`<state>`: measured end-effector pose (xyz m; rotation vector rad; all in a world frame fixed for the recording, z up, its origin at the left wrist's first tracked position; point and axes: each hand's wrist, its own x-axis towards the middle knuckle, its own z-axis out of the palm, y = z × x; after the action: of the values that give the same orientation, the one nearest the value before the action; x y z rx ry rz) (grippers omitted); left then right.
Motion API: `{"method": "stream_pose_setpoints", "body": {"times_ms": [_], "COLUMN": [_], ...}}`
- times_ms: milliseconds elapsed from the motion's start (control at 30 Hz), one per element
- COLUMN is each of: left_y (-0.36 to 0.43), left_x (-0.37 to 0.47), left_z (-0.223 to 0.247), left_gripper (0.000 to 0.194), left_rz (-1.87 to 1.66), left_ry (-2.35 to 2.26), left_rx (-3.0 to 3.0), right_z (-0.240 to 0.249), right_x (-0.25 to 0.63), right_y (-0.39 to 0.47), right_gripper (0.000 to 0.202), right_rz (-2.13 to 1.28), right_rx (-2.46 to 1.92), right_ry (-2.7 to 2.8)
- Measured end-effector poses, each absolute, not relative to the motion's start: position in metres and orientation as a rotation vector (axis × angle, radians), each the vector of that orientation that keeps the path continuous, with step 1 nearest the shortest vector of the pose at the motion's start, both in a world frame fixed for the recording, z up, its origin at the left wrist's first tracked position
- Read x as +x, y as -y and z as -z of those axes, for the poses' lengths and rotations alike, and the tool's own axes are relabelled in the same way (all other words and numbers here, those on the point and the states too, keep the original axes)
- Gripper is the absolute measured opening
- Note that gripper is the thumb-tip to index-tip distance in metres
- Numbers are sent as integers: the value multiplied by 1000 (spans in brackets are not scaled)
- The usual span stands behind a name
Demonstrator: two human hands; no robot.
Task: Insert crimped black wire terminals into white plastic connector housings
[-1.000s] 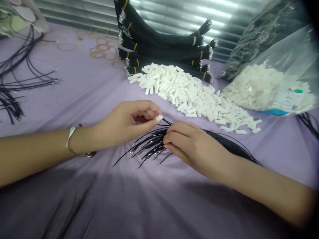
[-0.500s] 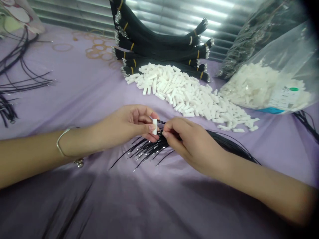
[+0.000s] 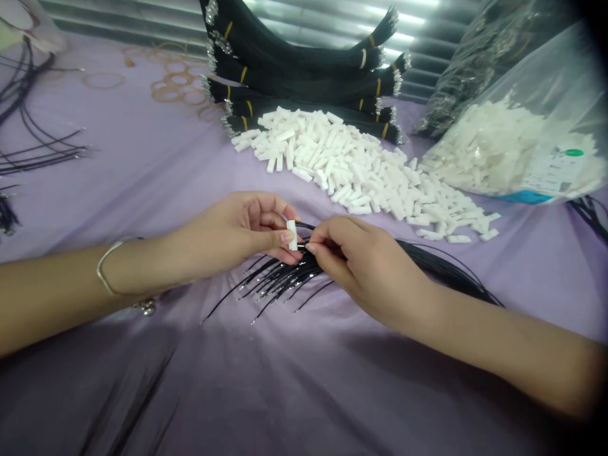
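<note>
My left hand point(image 3: 259, 225) pinches a small white plastic connector housing point(image 3: 292, 235) upright between thumb and fingers. Black wire point(image 3: 304, 225) runs from the housing's upper end toward my right hand point(image 3: 354, 247). The thumb and forefinger of that hand are closed on a thin black wire close to the housing's right side; its tip is hidden by the fingers. Beneath both hands lies a bundle of black wires point(image 3: 280, 278), their metal-tipped ends fanned out to the left and their lengths passing under my right hand.
Behind my hands spreads a heap of loose white housings point(image 3: 351, 164). Tied bundles of black wires point(image 3: 304, 82) are stacked beyond it by the blinds. A clear bag of white housings point(image 3: 503, 145) stands at right. Rubber bands point(image 3: 178, 85) and more black wires point(image 3: 42, 158) lie at left.
The whole view has shifted slightly. Both hands keep their grips on the housing and wire, with little visible movement between them.
</note>
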<state>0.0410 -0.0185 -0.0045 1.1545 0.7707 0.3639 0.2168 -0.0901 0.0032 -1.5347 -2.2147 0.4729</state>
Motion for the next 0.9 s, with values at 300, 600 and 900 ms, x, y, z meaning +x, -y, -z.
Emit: {"method": "stream_pose_setpoints", "body": {"times_ms": [300,600,900], "left_y": [17,18,19], "left_x": [41,43,45], "left_z": [4,6,2], "left_gripper": [20,20,19], "left_rz": [-364,-375,-360], "left_ry": [-793,-802,-836], "left_rx": [1130,1150,1179], "right_z": [-1,8,-1], "right_x": [218,212,214], "right_y": [90,86,91], "right_gripper": [11,17,16], "right_rz": [-429,-363,-204], "right_rx": [-1479,-1455,-1256], "right_ry": [2245,2238,2320]}}
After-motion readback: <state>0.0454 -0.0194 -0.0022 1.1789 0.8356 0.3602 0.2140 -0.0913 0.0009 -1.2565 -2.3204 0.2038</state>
